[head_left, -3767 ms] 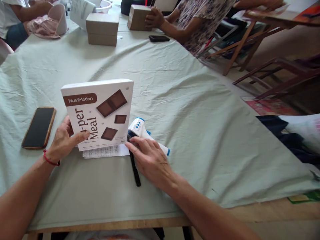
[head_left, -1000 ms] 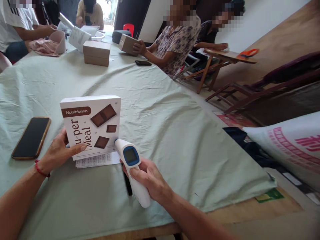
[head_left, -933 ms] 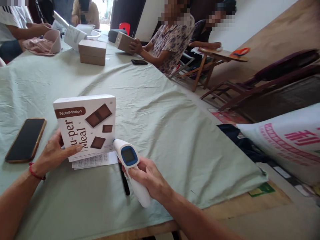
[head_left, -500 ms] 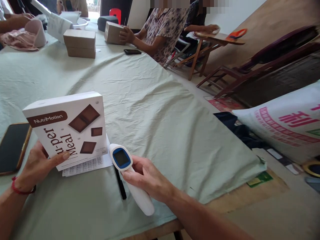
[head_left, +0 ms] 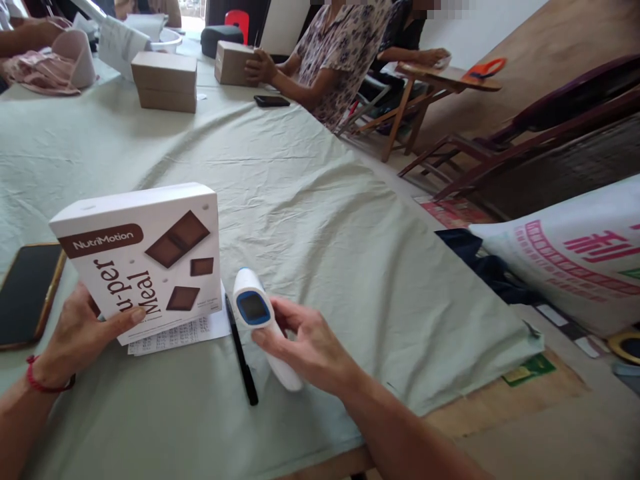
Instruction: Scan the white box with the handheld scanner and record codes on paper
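My left hand [head_left: 93, 330] is closed on a white NutriMotion box [head_left: 150, 267] with brown chocolate pictures, its thumb across the front and the other fingers hidden behind. The box is held tilted above a sheet of printed paper [head_left: 173, 335]. My right hand [head_left: 310, 340] is wrapped round the handle of a white infrared thermometer [head_left: 245, 283], whose blue-framed dark screen faces me. Between the box and the thermometer a black pen [head_left: 245, 367] lies on the cloth. Left of my left hand rests a phone [head_left: 30, 293] in a brown-edged case.
A pale green cloth [head_left: 300, 220] covers the table. Farther back are a cardboard box [head_left: 165, 83], a second phone [head_left: 271, 101] and another person's hands on a small carton [head_left: 235, 63]. A big white sack [head_left: 565, 247] lies beyond the right edge, near a wooden chair [head_left: 460, 157].
The thermometer has turned in my right hand, its head now pointing farther forward and its handle end drawn up from the near edge. My left hand keeps the box nearly as before.
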A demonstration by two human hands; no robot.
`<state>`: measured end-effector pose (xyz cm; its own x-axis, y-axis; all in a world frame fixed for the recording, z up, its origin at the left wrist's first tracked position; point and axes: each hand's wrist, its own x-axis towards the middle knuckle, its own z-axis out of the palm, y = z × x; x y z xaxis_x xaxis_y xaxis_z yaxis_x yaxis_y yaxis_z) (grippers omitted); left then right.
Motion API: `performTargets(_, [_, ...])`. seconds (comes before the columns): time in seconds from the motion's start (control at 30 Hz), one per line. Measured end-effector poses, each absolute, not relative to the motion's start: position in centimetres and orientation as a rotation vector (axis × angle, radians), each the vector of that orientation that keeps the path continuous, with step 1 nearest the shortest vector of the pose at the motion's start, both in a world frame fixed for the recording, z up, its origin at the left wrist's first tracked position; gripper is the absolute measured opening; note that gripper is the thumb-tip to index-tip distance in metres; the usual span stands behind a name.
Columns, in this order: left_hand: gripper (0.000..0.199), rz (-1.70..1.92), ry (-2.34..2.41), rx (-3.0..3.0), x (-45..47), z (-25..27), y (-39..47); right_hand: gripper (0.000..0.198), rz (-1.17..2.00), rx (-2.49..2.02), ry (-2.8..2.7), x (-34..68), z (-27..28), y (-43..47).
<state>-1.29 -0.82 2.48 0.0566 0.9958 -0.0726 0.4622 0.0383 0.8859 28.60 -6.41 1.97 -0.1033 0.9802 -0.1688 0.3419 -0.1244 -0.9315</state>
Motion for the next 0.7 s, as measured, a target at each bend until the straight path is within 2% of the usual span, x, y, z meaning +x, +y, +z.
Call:
performTargets(0.1, [0.056,0.847,1.498,1.568,-1.3,2.5,-0.9,0.029,0.723,-1.658,-1.563,28.9,0.6,-5.9])
performTargets(0.2, [0.057,0.853,1.475,1.591,-1.3,2.7,-1.0,0.048,0.56,-1.717,-1.556,28.9,-1.0,-5.4])
performTargets(0.27, [0.059,0.845,1.472,1.609,-1.2,2.8,-1.0,0.053,0.494,-1.75,-1.585,28.8,-1.7,-5.0])
performTargets(0.43, [0.062,0.827,1.498,1.631,-0.9,3.3,-1.1,0.039,0.24,-1.726,-1.741,28.9,-2.8,-3.9])
performTargets(0.7, [0.06,0.885,1.459,1.657,-0.3,3.5,-1.5,0.03,-0.141,-1.575,-1.918,28.6,-2.2,-4.7])
